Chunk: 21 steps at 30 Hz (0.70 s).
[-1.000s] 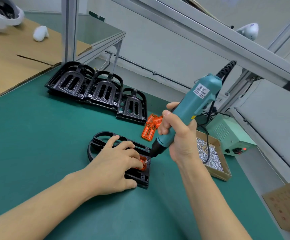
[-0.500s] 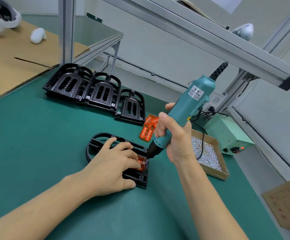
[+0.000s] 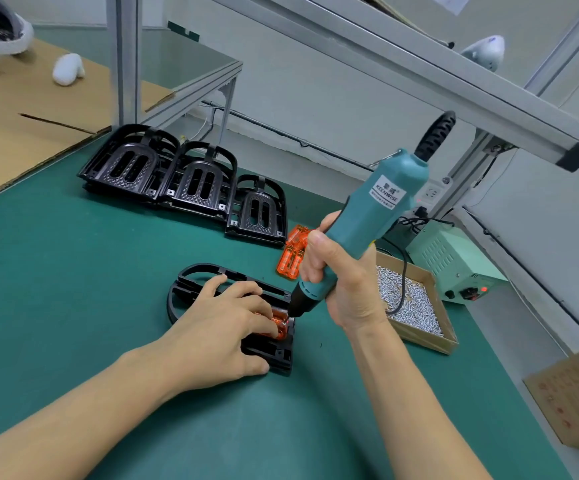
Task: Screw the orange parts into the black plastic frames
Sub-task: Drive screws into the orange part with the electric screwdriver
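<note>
Head view, right hand (image 3: 345, 289) gripping screwdriver (image 3: 360, 226)

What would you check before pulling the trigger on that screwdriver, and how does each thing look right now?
1. Left hand presses the black frame flat on the mat: ok.
2. Orange part sits in the frame: ok.
3. Right hand grips the electric screwdriver firmly: ok.
4. Bit tip meets the screw squarely: cannot tell, too small.
5. Left fingertips clear of the bit: not ok, very close.
6. Box of screws within reach: ok.
</note>
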Each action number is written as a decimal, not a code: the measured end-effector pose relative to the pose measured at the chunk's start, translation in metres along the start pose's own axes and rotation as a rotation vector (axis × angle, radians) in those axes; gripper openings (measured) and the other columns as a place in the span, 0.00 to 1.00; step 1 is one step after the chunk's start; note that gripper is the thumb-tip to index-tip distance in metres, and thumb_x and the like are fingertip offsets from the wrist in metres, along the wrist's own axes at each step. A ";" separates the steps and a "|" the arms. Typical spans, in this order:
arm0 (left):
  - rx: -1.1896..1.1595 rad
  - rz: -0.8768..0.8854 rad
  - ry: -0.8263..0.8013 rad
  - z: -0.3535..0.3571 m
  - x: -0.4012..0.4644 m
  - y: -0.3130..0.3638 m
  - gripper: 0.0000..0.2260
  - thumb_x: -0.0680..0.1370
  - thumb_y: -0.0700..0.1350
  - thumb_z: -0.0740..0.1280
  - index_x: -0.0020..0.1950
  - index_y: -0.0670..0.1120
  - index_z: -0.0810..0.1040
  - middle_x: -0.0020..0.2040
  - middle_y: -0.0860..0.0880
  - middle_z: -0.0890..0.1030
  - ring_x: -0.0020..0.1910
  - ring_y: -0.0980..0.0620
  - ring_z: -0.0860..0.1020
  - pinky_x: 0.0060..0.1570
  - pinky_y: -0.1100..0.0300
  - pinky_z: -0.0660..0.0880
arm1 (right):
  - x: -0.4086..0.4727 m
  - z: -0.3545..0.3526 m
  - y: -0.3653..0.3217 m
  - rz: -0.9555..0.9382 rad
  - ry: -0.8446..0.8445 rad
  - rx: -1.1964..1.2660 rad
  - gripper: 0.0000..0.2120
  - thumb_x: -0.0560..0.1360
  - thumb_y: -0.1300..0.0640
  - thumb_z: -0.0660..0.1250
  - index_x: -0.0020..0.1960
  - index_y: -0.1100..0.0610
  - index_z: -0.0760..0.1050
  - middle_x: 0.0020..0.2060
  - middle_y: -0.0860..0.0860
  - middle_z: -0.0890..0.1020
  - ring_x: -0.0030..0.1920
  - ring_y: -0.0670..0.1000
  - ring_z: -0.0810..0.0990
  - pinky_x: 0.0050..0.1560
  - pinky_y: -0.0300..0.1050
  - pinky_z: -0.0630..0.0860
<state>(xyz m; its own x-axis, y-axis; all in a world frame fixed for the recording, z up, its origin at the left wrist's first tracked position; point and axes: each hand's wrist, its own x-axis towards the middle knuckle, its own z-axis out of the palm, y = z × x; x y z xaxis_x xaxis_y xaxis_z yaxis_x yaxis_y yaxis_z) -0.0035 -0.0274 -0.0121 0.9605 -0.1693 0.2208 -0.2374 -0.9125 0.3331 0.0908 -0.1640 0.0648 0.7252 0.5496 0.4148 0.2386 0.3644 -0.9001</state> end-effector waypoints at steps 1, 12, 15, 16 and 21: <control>-0.005 -0.001 -0.002 0.000 0.000 0.000 0.22 0.71 0.65 0.63 0.64 0.64 0.73 0.64 0.66 0.69 0.71 0.63 0.50 0.71 0.52 0.37 | 0.000 0.001 -0.001 0.009 -0.016 0.010 0.07 0.69 0.60 0.70 0.41 0.52 0.74 0.23 0.49 0.70 0.23 0.49 0.66 0.29 0.41 0.70; -0.029 -0.011 -0.018 -0.002 -0.001 0.001 0.21 0.70 0.65 0.64 0.63 0.65 0.73 0.65 0.66 0.69 0.72 0.64 0.51 0.72 0.52 0.37 | -0.005 -0.006 -0.009 -0.024 0.169 0.131 0.09 0.68 0.67 0.65 0.45 0.56 0.73 0.23 0.48 0.68 0.22 0.47 0.66 0.28 0.39 0.68; -0.028 -0.022 -0.026 -0.003 -0.001 0.001 0.21 0.70 0.65 0.64 0.63 0.65 0.73 0.65 0.67 0.68 0.72 0.64 0.50 0.72 0.52 0.37 | -0.003 -0.017 -0.024 -0.117 0.357 0.233 0.08 0.70 0.66 0.63 0.44 0.54 0.73 0.24 0.46 0.68 0.22 0.45 0.66 0.29 0.38 0.68; -0.020 -0.032 -0.029 -0.002 -0.001 0.002 0.21 0.71 0.66 0.64 0.63 0.65 0.73 0.65 0.67 0.68 0.72 0.64 0.50 0.72 0.52 0.37 | -0.003 -0.022 -0.032 -0.157 0.400 0.236 0.08 0.71 0.66 0.63 0.44 0.54 0.73 0.24 0.46 0.68 0.23 0.45 0.67 0.29 0.38 0.68; 0.042 -0.131 -0.023 -0.001 0.006 0.012 0.24 0.70 0.68 0.62 0.64 0.63 0.73 0.64 0.65 0.68 0.72 0.61 0.52 0.72 0.50 0.40 | -0.011 -0.044 -0.057 -0.315 0.520 0.181 0.08 0.73 0.66 0.63 0.44 0.54 0.73 0.25 0.46 0.69 0.24 0.45 0.68 0.30 0.38 0.68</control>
<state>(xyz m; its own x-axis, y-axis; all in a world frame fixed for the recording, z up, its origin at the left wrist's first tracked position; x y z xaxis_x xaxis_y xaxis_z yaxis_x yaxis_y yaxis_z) -0.0009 -0.0389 -0.0059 0.9862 -0.0554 0.1561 -0.1035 -0.9419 0.3194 0.0979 -0.2241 0.1053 0.8677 -0.0248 0.4964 0.4117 0.5954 -0.6899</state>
